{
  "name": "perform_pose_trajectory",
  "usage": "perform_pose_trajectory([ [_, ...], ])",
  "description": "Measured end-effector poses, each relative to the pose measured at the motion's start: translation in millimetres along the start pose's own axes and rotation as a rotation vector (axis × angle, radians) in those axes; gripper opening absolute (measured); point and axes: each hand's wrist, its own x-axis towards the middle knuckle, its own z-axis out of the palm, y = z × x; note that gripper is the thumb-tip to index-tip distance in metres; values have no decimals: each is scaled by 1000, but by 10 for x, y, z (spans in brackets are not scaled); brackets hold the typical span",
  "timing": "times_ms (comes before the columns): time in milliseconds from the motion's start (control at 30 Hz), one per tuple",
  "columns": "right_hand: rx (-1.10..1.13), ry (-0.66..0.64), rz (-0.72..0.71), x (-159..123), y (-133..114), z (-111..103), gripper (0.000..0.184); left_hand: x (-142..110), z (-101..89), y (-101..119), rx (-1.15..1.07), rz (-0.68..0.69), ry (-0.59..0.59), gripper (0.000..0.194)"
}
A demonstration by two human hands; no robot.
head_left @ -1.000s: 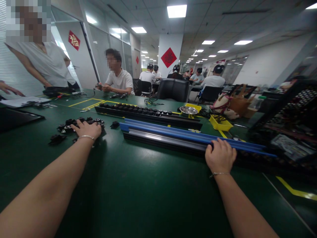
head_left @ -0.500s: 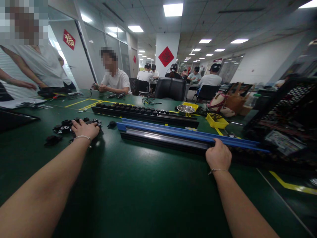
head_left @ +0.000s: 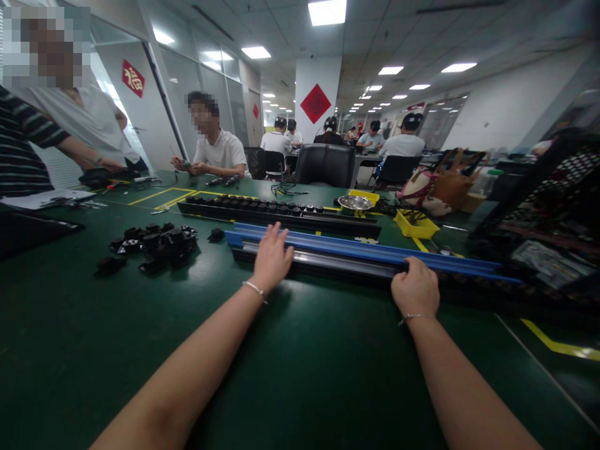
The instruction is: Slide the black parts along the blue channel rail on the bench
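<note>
A long black rail point(head_left: 328, 264) with a silvery channel lies across the green table, and a long blue rail point(head_left: 337, 245) runs along its far side. Over the left part of these rails is my left hand point(head_left: 272, 261), its fingers stretched and apart; nothing shows in it. My right hand point(head_left: 416, 289) is curled at the black rail further right, thumb side up. A dark bit shows at its fingertips, but what it grips is hidden. To the left lies a pile of small black parts point(head_left: 166, 247), with one loose black part point(head_left: 216, 235) between pile and rails.
Behind is another black rail point(head_left: 281, 215) filled partly with black parts. A metal bowl point(head_left: 355, 203) and a yellow bin point(head_left: 416, 225) stand at back right. A dark mesh rack point(head_left: 557, 206) rises at right. Other people sit or stand around the table's far left.
My left hand has moved right, from the pile of black parts to above the rails. My right hand stays at the black rail. A striped sleeve has come further in at far left.
</note>
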Motion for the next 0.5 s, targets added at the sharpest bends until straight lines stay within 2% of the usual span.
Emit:
perform_pose_trajectory([
  [100, 2, 3, 22, -4, -9, -8, 42, -149, 197, 547, -85, 210, -174, 51],
  [200, -28, -8, 81, -4, -35, -28, 42, -235, 293, 793, -66, 205, -280, 53],
  [333, -74, -79, 169, 10, -73, -59, 41, -284, 330, 804, 0, 244, -255, 49],
  [500, -82, -112, 173, 16, -90, -70, 41, -309, 334, 749, 32, 271, -225, 47],
])
